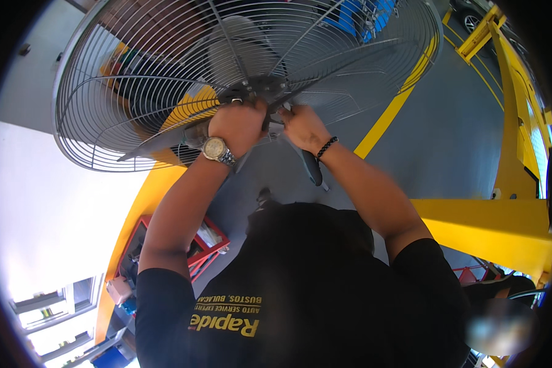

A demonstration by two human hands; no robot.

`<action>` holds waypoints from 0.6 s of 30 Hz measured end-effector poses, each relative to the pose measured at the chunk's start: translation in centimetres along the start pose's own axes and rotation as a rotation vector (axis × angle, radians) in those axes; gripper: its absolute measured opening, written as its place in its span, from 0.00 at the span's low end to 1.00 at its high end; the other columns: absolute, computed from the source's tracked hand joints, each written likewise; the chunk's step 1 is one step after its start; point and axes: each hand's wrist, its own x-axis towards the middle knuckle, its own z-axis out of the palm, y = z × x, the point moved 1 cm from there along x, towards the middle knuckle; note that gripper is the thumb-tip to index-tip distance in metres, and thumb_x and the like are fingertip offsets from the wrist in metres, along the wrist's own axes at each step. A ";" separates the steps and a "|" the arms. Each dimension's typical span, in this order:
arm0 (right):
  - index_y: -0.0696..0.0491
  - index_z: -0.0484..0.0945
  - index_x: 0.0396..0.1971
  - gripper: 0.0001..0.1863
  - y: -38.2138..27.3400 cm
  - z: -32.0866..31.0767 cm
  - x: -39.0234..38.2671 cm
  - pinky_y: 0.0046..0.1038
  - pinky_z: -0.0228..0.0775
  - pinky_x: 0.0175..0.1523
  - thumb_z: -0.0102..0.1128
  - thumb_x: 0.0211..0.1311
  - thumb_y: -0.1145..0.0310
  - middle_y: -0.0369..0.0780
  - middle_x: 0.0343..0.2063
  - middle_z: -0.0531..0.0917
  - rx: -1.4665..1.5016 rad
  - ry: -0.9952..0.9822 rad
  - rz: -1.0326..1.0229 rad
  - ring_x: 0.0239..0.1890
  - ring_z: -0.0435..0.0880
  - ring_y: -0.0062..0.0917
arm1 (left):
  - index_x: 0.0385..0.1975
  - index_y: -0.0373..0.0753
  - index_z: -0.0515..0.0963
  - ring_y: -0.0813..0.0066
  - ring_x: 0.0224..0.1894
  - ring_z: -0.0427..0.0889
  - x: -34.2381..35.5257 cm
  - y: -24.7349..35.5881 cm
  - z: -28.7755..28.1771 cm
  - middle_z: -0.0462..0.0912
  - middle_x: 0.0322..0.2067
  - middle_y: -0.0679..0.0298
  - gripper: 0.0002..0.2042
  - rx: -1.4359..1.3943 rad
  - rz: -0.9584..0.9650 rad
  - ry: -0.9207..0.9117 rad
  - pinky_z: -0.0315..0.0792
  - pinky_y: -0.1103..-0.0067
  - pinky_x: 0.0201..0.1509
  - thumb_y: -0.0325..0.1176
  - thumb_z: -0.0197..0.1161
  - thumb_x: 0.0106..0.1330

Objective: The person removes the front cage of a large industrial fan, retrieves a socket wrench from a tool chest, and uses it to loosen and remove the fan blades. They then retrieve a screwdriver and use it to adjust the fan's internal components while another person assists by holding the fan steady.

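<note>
At the near side of a large wire-guarded fan, as the head view has it, the person brings both bare hands in below the dark hub. That fan spreads across the upper part of the view, ahead of the person's body, with grey floor showing beyond its right side. The left hand is close against the hub's lower edge, its fingers curled and drawn together; what they close around is hidden from me. The right hand sits just beside it, fingers bent and seemingly pinching near the same spot, though I cannot tell what lies between the tips. Working at the middle probably lets the two hands brace one another where the fan is stiffest, and the bent elbows likely bring the wrists level with it. Below the right hand slants a dark handle with a blue-grey edge; whether the hand grips it, I cannot say.

Counting up: one fan, two hands, one metal watch on the left wrist, one beaded bracelet on the right. I make out at least two grey blades; the guard's wires are too many to number. One red cart stands to the left.
</note>
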 end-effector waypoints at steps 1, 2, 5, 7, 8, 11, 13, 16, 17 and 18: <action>0.63 0.78 0.42 0.18 -0.5 -0.1 -0.3 0.40 0.73 0.42 0.47 0.68 0.62 0.53 0.30 0.80 0.024 -0.014 0.025 0.35 0.81 0.47 | 0.36 0.36 0.74 0.61 0.31 0.85 -0.1 0.0 0.1 0.83 0.27 0.56 0.18 0.008 -0.006 -0.008 0.79 0.70 0.33 0.40 0.69 0.51; 0.62 0.78 0.42 0.20 -0.6 -0.4 -0.5 0.41 0.73 0.44 0.43 0.71 0.61 0.56 0.33 0.80 0.046 -0.019 0.057 0.38 0.81 0.48 | 0.38 0.37 0.74 0.62 0.31 0.85 -0.1 0.0 0.2 0.83 0.27 0.57 0.19 0.011 0.000 -0.005 0.79 0.70 0.33 0.41 0.69 0.51; 0.61 0.79 0.42 0.19 2.1 0.5 1.1 0.41 0.73 0.44 0.44 0.70 0.61 0.56 0.36 0.80 -0.111 -0.011 -0.019 0.39 0.81 0.49 | 0.41 0.37 0.75 0.63 0.31 0.85 0.4 0.1 0.2 0.83 0.26 0.58 0.21 0.036 0.000 -0.008 0.79 0.71 0.31 0.42 0.68 0.51; 0.63 0.78 0.42 0.20 2.7 0.1 1.4 0.41 0.73 0.45 0.46 0.69 0.60 0.57 0.38 0.80 -0.244 -0.033 -0.171 0.40 0.80 0.50 | 0.40 0.36 0.74 0.63 0.30 0.85 0.6 0.2 0.0 0.83 0.25 0.58 0.21 0.053 -0.008 -0.038 0.79 0.71 0.32 0.42 0.68 0.51; 0.64 0.77 0.42 0.21 2.2 -0.2 1.0 0.41 0.73 0.45 0.47 0.68 0.59 0.57 0.40 0.80 -0.317 -0.048 -0.262 0.41 0.80 0.51 | 0.40 0.36 0.74 0.63 0.30 0.84 0.7 0.2 0.0 0.83 0.24 0.58 0.21 0.056 -0.005 -0.053 0.79 0.71 0.32 0.42 0.68 0.51; 0.67 0.72 0.49 0.25 0.4 -0.9 -0.2 0.42 0.71 0.50 0.50 0.66 0.57 0.59 0.44 0.78 0.053 -0.049 0.079 0.47 0.78 0.54 | 0.38 0.34 0.74 0.63 0.30 0.84 1.0 0.0 0.0 0.83 0.23 0.58 0.20 0.049 0.013 -0.081 0.78 0.71 0.31 0.42 0.68 0.52; 0.68 0.67 0.53 0.27 -0.9 -1.5 -3.4 0.43 0.69 0.53 0.51 0.65 0.58 0.60 0.46 0.77 0.040 -0.103 0.073 0.50 0.76 0.54 | 0.37 0.34 0.74 0.63 0.30 0.84 0.8 0.0 -0.1 0.83 0.23 0.59 0.20 0.040 0.025 -0.082 0.79 0.71 0.31 0.42 0.68 0.52; 0.64 0.63 0.58 0.26 0.2 -0.6 -6.3 0.33 0.72 0.39 0.52 0.66 0.63 0.51 0.35 0.80 0.006 -0.067 0.083 0.29 0.78 0.36 | 0.38 0.33 0.76 0.66 0.28 0.85 1.2 0.1 0.3 0.83 0.21 0.60 0.19 0.101 0.071 -0.017 0.78 0.73 0.30 0.41 0.68 0.52; 0.63 0.64 0.57 0.25 0.9 -0.3 -6.6 0.30 0.73 0.34 0.52 0.66 0.64 0.48 0.31 0.80 0.011 -0.049 0.095 0.23 0.79 0.32 | 0.35 0.33 0.76 0.67 0.27 0.84 1.2 0.3 0.3 0.83 0.21 0.60 0.16 0.137 0.103 0.021 0.77 0.73 0.29 0.37 0.66 0.51; 0.62 0.64 0.57 0.23 1.5 -0.1 -7.0 0.27 0.74 0.30 0.52 0.67 0.65 0.45 0.28 0.81 0.015 -0.031 0.107 0.18 0.79 0.27 | 0.32 0.33 0.77 0.68 0.26 0.84 1.2 0.5 0.3 0.82 0.21 0.59 0.12 0.172 0.135 0.061 0.77 0.74 0.29 0.34 0.65 0.51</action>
